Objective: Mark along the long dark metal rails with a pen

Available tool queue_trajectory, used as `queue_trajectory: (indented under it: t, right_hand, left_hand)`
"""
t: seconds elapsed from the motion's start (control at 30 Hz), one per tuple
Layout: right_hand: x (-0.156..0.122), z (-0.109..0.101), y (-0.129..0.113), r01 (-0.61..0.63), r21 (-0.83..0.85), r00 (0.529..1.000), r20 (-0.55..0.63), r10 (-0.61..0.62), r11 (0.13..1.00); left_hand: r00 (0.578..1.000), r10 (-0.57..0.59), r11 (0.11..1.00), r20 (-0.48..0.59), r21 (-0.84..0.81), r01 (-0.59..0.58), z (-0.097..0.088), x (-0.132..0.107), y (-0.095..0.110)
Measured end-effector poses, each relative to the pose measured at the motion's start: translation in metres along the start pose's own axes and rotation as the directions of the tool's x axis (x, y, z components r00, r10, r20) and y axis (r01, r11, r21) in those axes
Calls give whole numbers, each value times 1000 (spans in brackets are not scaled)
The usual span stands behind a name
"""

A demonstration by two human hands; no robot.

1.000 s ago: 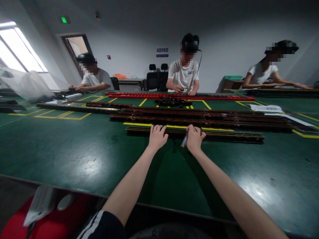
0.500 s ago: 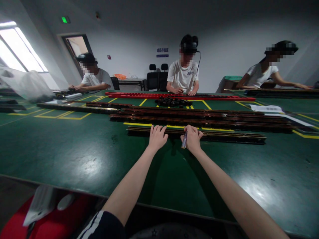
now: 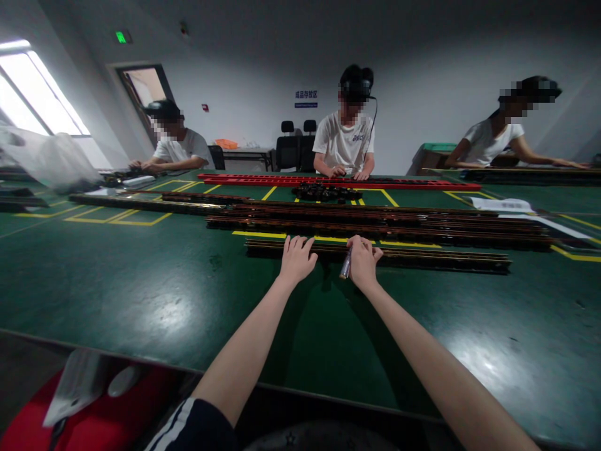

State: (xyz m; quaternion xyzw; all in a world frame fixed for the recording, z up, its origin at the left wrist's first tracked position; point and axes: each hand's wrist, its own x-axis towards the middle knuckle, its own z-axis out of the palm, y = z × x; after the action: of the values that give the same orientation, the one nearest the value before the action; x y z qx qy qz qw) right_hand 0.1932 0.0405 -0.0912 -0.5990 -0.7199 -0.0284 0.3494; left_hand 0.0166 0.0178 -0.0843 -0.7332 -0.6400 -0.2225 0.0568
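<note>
The long black rail with thin gold-coloured edges (image 3: 441,258) lies crosswise in front of you on the glossy green tabletop (image 3: 211,300), its ends reaching well past your hands. Whether it is one piece or several strips side by side is too small to tell. It looks straight and hard, so judge it stiff, though its length could make it swing if taken by one end. It is probably light for its reach, and the shiny surface may slide under dry fingers. The thin edges could nick or bend: take it by its sides, with your hands well apart about the middle.

Your left hand (image 3: 297,258) lies over the rail, fingers slightly spread and thumb apart; whether it grips cannot be told. Your right hand (image 3: 364,263) is closed around a short silvery cylindrical tool (image 3: 345,265) that slants down towards you; whether its fingertips also touch the rail is hidden.

Just beyond runs a bright yellow tape line (image 3: 408,244), then a broad bundle of dark reddish-brown strips (image 3: 375,222). Farther off are a heap of small black parts (image 3: 323,192), a long red slotted frame (image 3: 422,185) and a co-worker in a white T-shirt (image 3: 347,141).
</note>
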Motion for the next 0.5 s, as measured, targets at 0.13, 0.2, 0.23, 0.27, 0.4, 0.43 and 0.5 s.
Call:
queue_trajectory:
  t: [0.13, 0.2, 0.23, 0.27, 0.4, 0.43, 0.5]
  right_hand:
    - [2, -1, 6, -100, 36, 995, -10, 100, 994]
    - [2, 0, 9, -107, 48, 994, -19, 108, 993]
    - [2, 2, 10, -99, 55, 995, -30, 100, 994]
    - [2, 3, 11, -85, 61, 995, -43, 88, 994]
    - [1, 7, 11, -37, 79, 997, -67, 42, 996]
    - [1, 7, 10, -26, 82, 998, -57, 31, 996]
    - [1, 7, 9, -2, 85, 999, -33, 5, 996]
  left_hand:
    - [1000, -1, 1000, -3, 7, 1, 0, 0, -1]
    - [1000, -2, 1000, 10, -2, 2, 0, 0, -1]
    - [1000, -1, 1000, 15, -7, 1, -1, 0, -1]
    - [1000, -1, 1000, 18, -11, 1, -1, 0, -1]
    - [1000, -1, 1000, 21, -9, 1, -1, 0, -2]
    - [1000, -2, 1000, 24, -9, 2, -1, 0, -1]
    - [1000, -4, 1000, 29, -12, 4, -1, 0, -1]
